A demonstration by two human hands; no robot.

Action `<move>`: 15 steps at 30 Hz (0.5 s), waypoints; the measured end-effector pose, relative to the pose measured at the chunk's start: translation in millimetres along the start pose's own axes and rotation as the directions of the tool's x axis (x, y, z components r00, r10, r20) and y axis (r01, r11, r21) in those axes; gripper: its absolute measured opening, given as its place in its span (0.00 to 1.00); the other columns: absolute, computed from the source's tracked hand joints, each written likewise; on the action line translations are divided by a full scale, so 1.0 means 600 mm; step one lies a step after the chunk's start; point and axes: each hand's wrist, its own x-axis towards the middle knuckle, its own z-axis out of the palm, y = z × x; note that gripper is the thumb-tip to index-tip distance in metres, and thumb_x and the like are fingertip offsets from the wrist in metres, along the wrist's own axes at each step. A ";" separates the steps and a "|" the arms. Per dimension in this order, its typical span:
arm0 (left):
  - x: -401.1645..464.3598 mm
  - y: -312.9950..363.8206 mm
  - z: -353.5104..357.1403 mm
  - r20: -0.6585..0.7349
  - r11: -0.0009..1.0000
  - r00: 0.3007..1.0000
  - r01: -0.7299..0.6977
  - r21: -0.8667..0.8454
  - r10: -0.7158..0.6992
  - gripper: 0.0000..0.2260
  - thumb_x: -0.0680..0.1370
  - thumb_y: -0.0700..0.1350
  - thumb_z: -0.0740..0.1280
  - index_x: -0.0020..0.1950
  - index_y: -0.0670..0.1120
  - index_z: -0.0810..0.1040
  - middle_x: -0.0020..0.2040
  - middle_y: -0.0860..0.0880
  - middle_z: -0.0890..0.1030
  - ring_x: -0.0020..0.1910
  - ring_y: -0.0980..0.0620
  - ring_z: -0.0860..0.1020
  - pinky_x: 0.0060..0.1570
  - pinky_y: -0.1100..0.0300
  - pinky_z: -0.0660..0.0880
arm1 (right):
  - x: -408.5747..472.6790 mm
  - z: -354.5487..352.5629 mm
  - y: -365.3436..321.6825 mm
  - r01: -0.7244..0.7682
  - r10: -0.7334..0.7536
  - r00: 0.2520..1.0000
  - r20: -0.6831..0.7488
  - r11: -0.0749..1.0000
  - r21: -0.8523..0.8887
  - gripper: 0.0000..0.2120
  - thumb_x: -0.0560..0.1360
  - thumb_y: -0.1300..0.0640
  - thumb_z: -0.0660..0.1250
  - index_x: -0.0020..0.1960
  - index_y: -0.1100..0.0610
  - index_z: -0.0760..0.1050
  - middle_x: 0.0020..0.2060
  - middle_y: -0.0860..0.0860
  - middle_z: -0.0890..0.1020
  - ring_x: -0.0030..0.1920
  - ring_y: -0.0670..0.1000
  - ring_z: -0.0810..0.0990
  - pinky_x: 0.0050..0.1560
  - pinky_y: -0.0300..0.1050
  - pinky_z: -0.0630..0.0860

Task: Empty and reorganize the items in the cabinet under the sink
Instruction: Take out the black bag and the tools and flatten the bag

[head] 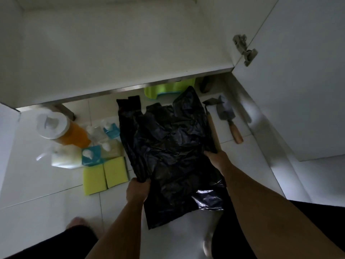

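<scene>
The person held a black plastic bag (168, 150) spread above the floor (46, 184) before the cabinet (112, 53), the left hand (138, 189) pinching its near left edge and the right hand (214, 156) gripping its right edge. Folding it well probably meant keeping both edges taut, squaring the corners, and steering clear of the sponges (104, 174) and bottles (74, 146) at left.

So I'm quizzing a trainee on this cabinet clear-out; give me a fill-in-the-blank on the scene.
1. Both hands, left hand and right hand, grip a ____ plastic bag.
2. Two yellow ____ lie side by side on the floor.
3. The trowel has a ____ handle.

Missing: black; sponges; wooden
</scene>
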 end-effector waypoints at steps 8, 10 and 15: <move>0.061 0.018 -0.003 -0.178 0.998 0.983 -0.050 -0.028 0.044 0.13 0.82 0.45 0.63 0.62 0.39 0.81 0.56 0.37 0.82 0.53 0.38 0.80 0.46 0.55 0.72 | 0.057 0.024 0.019 0.102 -0.124 0.973 -0.197 0.988 -0.120 0.19 0.77 0.62 0.67 0.67 0.65 0.76 0.58 0.63 0.82 0.55 0.65 0.81 0.50 0.50 0.78; 0.068 0.017 -0.009 -0.179 0.997 0.983 -0.050 -0.065 0.038 0.13 0.82 0.44 0.64 0.61 0.38 0.81 0.56 0.36 0.83 0.53 0.38 0.81 0.49 0.54 0.75 | 0.068 0.025 0.014 0.092 -0.111 0.968 -0.226 0.991 -0.094 0.15 0.76 0.62 0.69 0.61 0.68 0.79 0.55 0.65 0.82 0.54 0.66 0.81 0.51 0.53 0.78; 0.064 0.012 -0.013 -0.187 0.992 0.978 -0.106 -0.062 0.093 0.18 0.78 0.50 0.69 0.65 0.42 0.76 0.58 0.41 0.82 0.55 0.40 0.81 0.51 0.51 0.77 | 0.068 0.028 -0.001 0.092 -0.104 0.972 -0.211 0.994 -0.062 0.19 0.75 0.56 0.70 0.62 0.64 0.78 0.55 0.62 0.82 0.54 0.65 0.81 0.53 0.53 0.80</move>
